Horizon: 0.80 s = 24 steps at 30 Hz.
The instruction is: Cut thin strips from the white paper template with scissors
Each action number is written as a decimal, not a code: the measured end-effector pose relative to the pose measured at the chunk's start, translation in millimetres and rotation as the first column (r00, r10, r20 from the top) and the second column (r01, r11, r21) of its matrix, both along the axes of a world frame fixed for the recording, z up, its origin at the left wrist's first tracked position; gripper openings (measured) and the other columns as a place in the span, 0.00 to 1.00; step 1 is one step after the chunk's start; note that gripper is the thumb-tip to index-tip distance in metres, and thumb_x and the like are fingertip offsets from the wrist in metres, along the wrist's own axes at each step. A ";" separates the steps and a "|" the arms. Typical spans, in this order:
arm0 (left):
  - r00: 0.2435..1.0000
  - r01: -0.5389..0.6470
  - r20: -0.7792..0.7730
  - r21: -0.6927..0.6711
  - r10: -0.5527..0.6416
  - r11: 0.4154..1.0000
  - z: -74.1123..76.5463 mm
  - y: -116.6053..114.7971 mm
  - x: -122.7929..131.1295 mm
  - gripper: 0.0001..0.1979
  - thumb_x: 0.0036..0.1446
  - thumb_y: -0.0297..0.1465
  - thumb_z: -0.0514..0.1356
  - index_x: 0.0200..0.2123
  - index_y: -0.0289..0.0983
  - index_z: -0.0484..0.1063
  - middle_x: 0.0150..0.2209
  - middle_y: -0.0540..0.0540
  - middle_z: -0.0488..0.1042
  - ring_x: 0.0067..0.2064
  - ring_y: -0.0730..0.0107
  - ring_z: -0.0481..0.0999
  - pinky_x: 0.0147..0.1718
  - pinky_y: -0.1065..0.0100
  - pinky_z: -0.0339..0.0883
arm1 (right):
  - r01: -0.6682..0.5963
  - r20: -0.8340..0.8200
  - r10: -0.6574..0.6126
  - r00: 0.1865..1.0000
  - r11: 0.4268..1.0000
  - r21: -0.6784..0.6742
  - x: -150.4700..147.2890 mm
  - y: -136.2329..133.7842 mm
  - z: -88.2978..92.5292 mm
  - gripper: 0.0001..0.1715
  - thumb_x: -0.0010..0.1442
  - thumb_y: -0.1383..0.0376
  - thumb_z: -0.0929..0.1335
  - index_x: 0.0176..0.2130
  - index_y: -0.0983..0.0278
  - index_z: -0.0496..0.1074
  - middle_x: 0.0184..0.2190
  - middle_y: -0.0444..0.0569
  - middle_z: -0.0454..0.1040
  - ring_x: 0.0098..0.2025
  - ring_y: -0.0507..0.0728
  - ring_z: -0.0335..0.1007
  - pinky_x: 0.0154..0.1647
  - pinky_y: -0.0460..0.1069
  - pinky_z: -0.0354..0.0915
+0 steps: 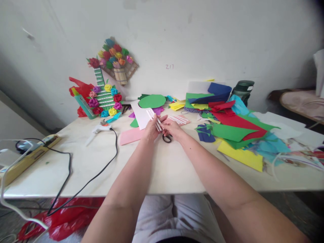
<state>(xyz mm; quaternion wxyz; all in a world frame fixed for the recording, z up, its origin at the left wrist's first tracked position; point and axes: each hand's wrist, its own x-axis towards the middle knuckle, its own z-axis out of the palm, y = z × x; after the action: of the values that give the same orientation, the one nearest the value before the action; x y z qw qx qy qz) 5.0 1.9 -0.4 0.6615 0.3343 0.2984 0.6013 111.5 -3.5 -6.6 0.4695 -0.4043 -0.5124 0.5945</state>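
in the head view, white sticks (151,114) are held above the tabletop (174,168) by the left hand (151,129), fingers closed; by the right hand (172,129), fingers curled, whether they are gripped cannot be told. a light, parallel hold is best kept.

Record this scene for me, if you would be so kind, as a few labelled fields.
Left hand: holds slim white sticks
Right hand: at the sticks' near ends, exact grip unclear
Just nearer the person: black looped handle
Left of the hands: pink rectangular paper, white pistol-shaped glue gun
Beyond the hands: green oval paper
Far right: dark green bottle
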 end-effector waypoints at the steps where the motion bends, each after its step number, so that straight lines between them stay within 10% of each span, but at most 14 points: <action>1: 1.000 -0.001 -0.001 0.000 0.001 1.000 -0.3 0.4 0.1 0.17 0.50 0.44 0.61 0.33 0.38 0.64 0.35 0.43 0.76 0.25 0.67 0.75 0.17 0.70 0.63 | 0.004 0.014 -0.004 1.000 1.000 -0.001 -0.2 -0.6 0.6 0.06 0.53 0.68 0.69 0.26 0.67 0.69 0.13 0.41 0.66 0.14 0.46 0.60 0.11 0.40 0.58; 15: 0.998 -0.004 -0.067 0.065 0.008 0.998 -2.8 -1.1 7.0 0.21 0.49 0.48 0.60 0.35 0.37 0.63 0.38 0.39 0.76 0.14 0.80 0.63 0.11 0.75 0.50 | -0.089 0.087 0.088 0.992 0.996 0.008 -3.3 -7.2 3.9 0.12 0.53 0.68 0.70 0.22 0.67 0.65 0.15 0.41 0.67 0.13 0.45 0.61 0.10 0.40 0.59; 24: 0.986 -0.002 -0.166 0.053 0.011 0.999 -4.2 3.7 -4.7 0.27 0.45 0.50 0.62 0.41 0.36 0.68 0.40 0.39 0.76 0.24 0.72 0.72 0.15 0.74 0.60 | -0.004 0.084 0.008 0.996 0.999 -0.042 1.6 -6.6 9.3 0.08 0.56 0.73 0.67 0.25 0.70 0.68 0.14 0.42 0.69 0.12 0.45 0.60 0.10 0.40 0.58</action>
<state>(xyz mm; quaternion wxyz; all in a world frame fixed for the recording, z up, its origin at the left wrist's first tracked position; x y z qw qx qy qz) 0.3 5.6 -4.6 0.6231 0.3999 0.3377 0.5812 113.1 -10.1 2.7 0.4373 -0.4371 -0.5203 0.5890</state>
